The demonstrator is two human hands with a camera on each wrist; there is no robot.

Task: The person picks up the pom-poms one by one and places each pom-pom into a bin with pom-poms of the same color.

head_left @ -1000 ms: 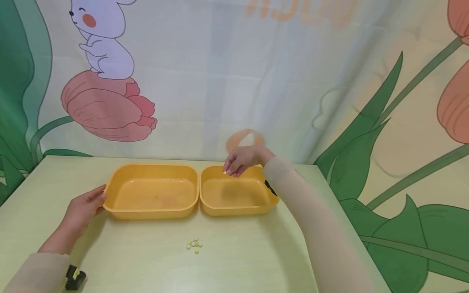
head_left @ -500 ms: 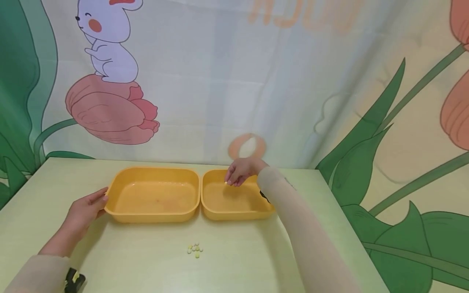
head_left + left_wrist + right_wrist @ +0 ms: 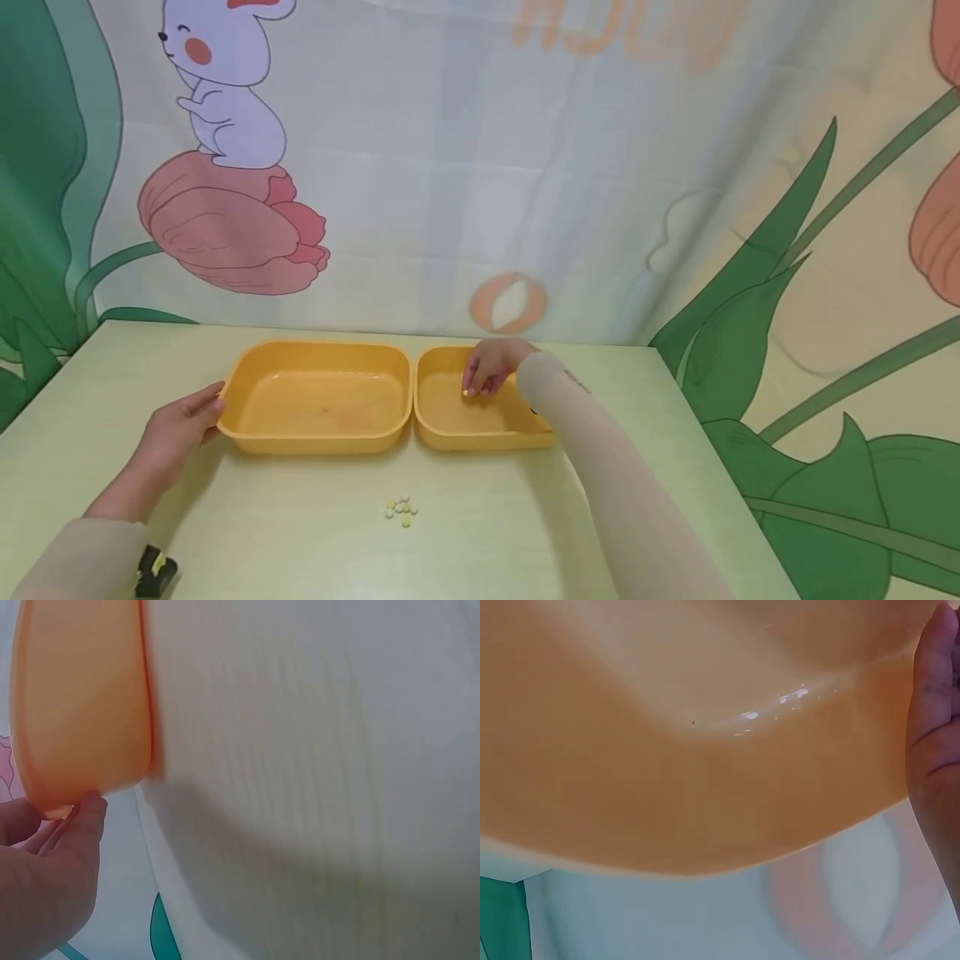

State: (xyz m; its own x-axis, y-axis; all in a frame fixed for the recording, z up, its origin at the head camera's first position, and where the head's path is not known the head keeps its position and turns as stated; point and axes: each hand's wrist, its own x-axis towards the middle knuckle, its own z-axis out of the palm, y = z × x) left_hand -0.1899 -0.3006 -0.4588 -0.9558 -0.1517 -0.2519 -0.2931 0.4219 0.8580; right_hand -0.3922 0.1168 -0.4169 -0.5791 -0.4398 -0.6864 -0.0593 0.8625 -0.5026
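Note:
Two yellow plastic tubs stand side by side, the left tub [image 3: 315, 408] wider than the right tub [image 3: 441, 408]. My left hand [image 3: 174, 429] grips the left tub's left end, and the left wrist view shows the thumb [image 3: 94, 814] at its corner. Inside the right tub, low over its floor, my right hand [image 3: 489, 368] pinches a small pale yellow tablet [image 3: 465, 392] between its fingertips. Only part of that hand [image 3: 937, 742] enters the right wrist view, where the tablet is hidden. Several white and yellow tablets [image 3: 406, 507] lie loosely grouped on the table in front of the tubs.
The pale table [image 3: 300, 533] ends behind the tubs at a hanging cloth [image 3: 390, 208] printed with a rabbit and tulips. A black wrist-camera mount [image 3: 156, 571] sits by the left sleeve [image 3: 82, 558]. The right sleeve [image 3: 600, 458] reaches across the table's right side.
My right hand has moved down from above the right tub's back rim into the tub, still pinching the tablet. The left hand stays on the left tub; the view has shifted slightly.

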